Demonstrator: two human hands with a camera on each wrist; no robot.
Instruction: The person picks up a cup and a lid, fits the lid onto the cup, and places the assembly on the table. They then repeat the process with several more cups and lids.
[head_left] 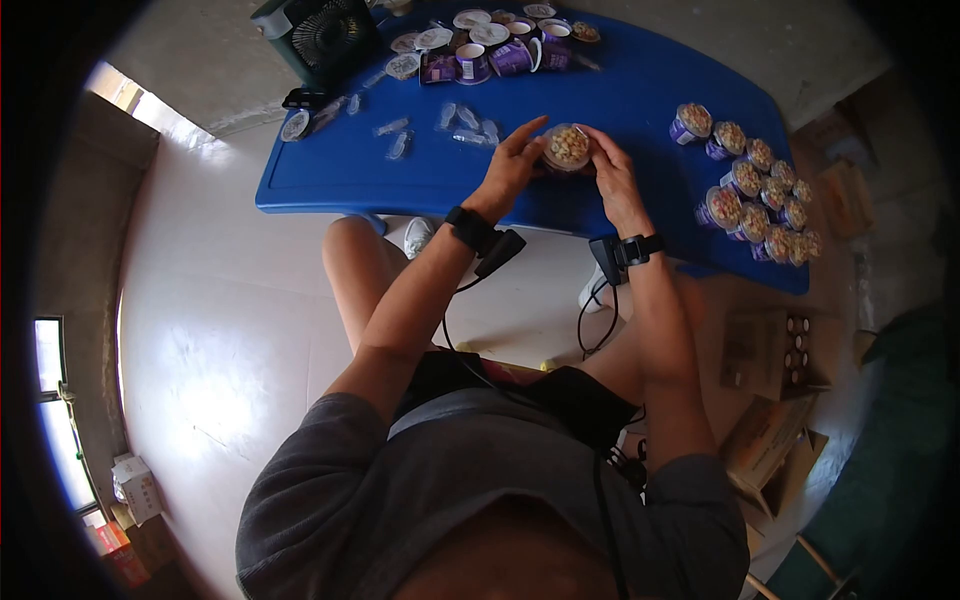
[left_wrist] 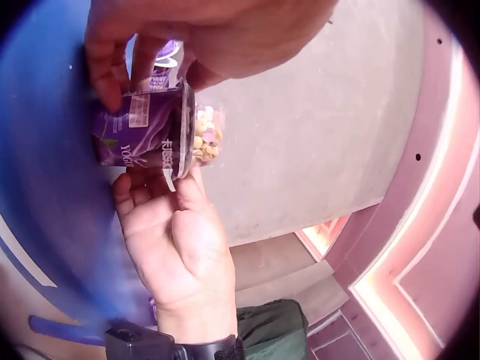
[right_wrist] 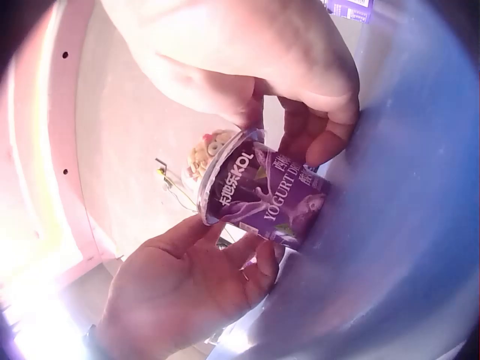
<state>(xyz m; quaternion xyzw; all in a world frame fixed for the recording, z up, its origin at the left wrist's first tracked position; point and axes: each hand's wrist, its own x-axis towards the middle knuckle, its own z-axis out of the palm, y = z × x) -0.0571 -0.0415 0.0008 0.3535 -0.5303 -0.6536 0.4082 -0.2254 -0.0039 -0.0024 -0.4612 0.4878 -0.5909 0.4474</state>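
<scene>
A purple yogurt cup [right_wrist: 281,199] is held between both hands at the table's near edge. Its clear domed lid [head_left: 568,146] is filled with cereal pieces, and in the head view it faces up toward the camera. My left hand [head_left: 510,168] grips one side of the cup, with fingertips along the purple wall [left_wrist: 120,131] in the left wrist view. On the opposite side, my right hand [head_left: 614,172] holds it, thumb near the rim and fingers by the lower wall.
Several cereal-topped cups [head_left: 724,206] stand at the table's right end. Purple cups and round lids [head_left: 489,35] cluster at the back. Small clear-wrapped pieces [head_left: 398,145] lie left of the hands on the blue table [head_left: 640,70]. A fan [head_left: 325,38] stands back left.
</scene>
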